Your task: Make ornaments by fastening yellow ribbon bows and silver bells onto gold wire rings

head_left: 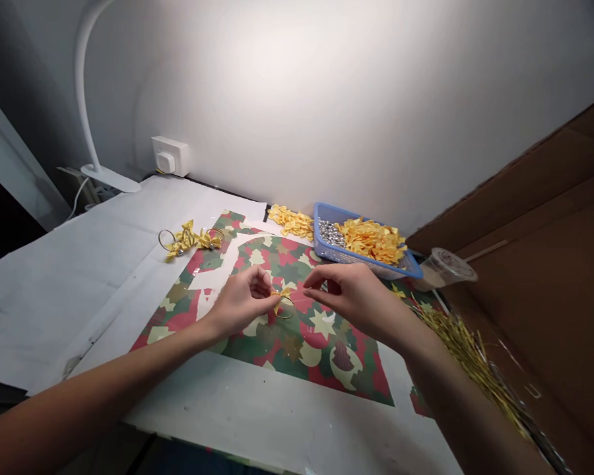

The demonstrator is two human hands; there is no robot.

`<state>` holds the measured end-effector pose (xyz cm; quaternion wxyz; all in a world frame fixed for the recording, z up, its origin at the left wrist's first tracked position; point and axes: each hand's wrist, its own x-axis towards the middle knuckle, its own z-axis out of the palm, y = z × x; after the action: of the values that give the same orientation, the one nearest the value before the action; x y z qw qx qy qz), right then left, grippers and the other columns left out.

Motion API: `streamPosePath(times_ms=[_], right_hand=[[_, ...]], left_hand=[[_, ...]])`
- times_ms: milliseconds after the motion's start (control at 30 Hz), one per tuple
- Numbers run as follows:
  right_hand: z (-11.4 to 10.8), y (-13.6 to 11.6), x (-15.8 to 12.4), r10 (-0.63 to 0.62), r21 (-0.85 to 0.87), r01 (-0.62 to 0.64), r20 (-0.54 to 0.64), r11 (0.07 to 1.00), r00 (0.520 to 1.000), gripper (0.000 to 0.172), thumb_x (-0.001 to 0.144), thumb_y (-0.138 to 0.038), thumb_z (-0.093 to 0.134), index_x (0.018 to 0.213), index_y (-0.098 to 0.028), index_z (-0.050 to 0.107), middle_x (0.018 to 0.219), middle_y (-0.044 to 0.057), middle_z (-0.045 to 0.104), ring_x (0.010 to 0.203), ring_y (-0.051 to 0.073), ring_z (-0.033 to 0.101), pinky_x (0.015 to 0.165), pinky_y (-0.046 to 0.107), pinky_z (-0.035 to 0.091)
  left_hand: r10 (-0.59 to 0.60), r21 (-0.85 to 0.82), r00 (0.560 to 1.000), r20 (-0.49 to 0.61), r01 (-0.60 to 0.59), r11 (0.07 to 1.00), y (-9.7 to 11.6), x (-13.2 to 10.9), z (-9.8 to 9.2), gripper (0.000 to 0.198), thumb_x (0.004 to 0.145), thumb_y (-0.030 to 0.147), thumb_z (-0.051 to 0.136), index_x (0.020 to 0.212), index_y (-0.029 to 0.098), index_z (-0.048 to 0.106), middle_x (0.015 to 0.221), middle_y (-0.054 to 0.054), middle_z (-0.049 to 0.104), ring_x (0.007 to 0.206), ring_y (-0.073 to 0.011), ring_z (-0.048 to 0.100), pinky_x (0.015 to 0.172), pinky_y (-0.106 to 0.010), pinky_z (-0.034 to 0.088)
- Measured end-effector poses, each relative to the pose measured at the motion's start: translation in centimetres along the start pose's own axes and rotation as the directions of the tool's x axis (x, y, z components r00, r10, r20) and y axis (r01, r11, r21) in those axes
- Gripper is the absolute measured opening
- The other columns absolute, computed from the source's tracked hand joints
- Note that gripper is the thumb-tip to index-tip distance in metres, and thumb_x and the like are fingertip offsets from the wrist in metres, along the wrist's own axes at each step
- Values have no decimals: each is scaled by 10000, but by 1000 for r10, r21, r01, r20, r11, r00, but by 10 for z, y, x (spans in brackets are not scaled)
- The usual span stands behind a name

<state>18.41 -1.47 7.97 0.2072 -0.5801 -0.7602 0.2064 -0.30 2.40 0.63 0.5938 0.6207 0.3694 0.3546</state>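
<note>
My left hand (245, 298) pinches a small yellow ribbon bow (283, 293) with a thin gold ring (286, 309) hanging from it, just above a red and green patterned paper sheet (297, 343). My right hand (349, 291) is beside the bow on the right, its fingertips pinched together close to the bow; whether they touch it I cannot tell. Both hands are over the middle of the sheet.
A blue basket (327, 247) holds yellow bows and silver beads. More yellow bows (291, 221) lie beside it. Finished bows with rings (191, 239) lie at the left. A bundle of gold wire ties (468, 356), a plastic cup (443, 267), a lamp base (109, 178) and a cardboard wall (549, 264) surround the table.
</note>
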Motion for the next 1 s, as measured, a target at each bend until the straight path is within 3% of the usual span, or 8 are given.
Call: streamPosePath(times_ms=[167,267,467,733,1000], right_hand=[[-3,1,2,-93,-214,101,45,972,995,227,796,-162,568,574,-206,590,528,-13,517,455,101,396,427,246,276],[-4,0,2,-182,-283,207,111,937,977,252,816,-125,517,584,-200,580,605,4,529,483,97,397,439,245,282],[-1,-7,6,-269,-168,304,201,938,942,189,882,-172,474,742,-202,598,780,23,551,565,100,455,476,229,328],[6,2,22,-233,-35,239,124,970,965,168,885,-204,509,765,-205,626,730,-2,535,578,102,442,526,232,352],[6,9,21,-144,-63,150,94,987,985,154,830,-216,605,683,-195,649,619,-21,515,523,100,417,499,234,322]], left_hand=[[5,5,1000,-8,-5,1000,-3,0,0,299,703,248,672,712,202,377,683,27,585,623,-154,656,564,-271,529],[2,15,1000,-5,-2,1000,-3,0,0,320,710,244,659,706,211,341,688,26,594,607,-148,649,545,-262,511],[34,55,999,11,-35,998,-2,-1,1,354,697,223,640,664,220,287,629,48,551,564,-122,590,524,-244,458],[127,132,990,68,-135,982,0,-3,2,320,731,231,609,661,219,297,661,31,560,579,-111,532,553,-251,445],[184,176,982,45,-189,966,-1,-4,2,342,758,250,606,657,219,280,691,16,552,581,-105,515,552,-252,435]])
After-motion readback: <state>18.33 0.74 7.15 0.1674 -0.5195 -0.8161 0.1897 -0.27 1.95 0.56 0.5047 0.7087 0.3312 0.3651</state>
